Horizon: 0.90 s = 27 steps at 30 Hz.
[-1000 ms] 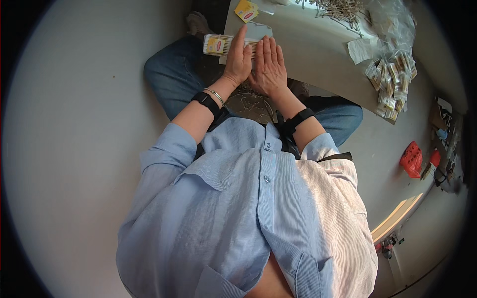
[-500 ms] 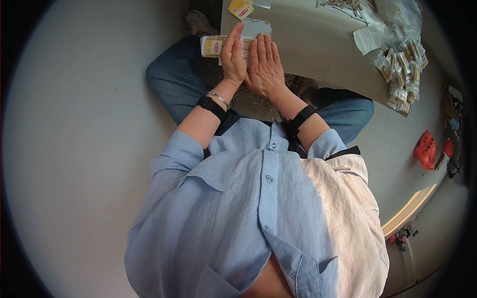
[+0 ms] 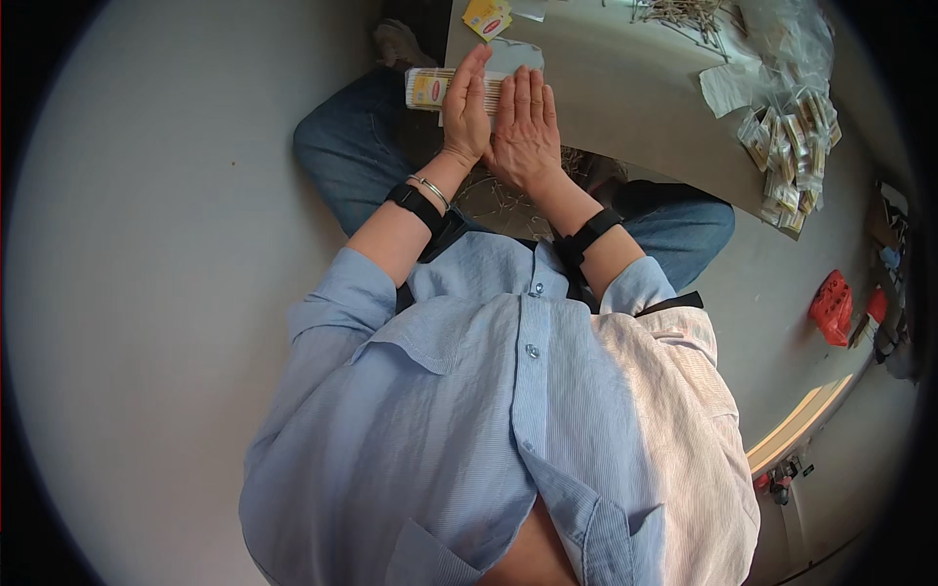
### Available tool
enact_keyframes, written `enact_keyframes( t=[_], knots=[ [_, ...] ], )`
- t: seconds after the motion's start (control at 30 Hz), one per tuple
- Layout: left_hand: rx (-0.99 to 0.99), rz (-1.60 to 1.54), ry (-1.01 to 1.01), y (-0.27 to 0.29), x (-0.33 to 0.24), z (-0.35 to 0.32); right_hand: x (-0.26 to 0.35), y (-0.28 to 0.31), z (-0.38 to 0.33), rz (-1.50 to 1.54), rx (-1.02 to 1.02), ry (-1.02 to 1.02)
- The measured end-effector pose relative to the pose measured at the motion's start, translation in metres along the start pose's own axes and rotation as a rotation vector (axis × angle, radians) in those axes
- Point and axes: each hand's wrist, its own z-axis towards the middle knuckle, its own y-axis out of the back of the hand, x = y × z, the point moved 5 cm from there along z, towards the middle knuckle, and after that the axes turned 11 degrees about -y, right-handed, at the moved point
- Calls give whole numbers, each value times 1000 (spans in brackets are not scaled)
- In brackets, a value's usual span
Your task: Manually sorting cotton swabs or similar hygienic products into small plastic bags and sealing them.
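Note:
A flat clear pack of what look like cotton swabs [image 3: 422, 90], with a yellow card inside, lies at the near left corner of the metal table. Across its middle stands my left hand [image 3: 467, 109] on edge, fingers stretched out and the thumb side up. My right hand [image 3: 525, 127] rests palm down over the right part of the pack, its fingers straight and side by side. The heels of both hands meet. Between them a strip of thin sticks shows; the rest of the pack's right part is hidden under my right hand.
Behind the hands lies a pale sheet [image 3: 515, 55], with yellow cards [image 3: 486, 18] at the far left. Loose swabs [image 3: 684, 15] are heaped at the back. Filled small packs [image 3: 796, 146] pile up at the right corner beside a white paper piece [image 3: 728, 88]. A red bag [image 3: 831, 311] sits on the floor.
The whole view has shifted slightly, so the table and pack appear a little further right. Both hands keep nearly the same pose on the pack.

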Motion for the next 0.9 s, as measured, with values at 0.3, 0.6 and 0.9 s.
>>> enact_keyframes(
  t=[0.3,0.6,0.9],
  knots=[
    [-7,47,-92,9,-17,4,7,-5,5,-57,7,62],
    [-73,669,-107,98,11,7,17,-3,8,28,-37,44],
    [-58,38,330,85,42,-1,23,-10,10,79,-33,29]
  ],
)
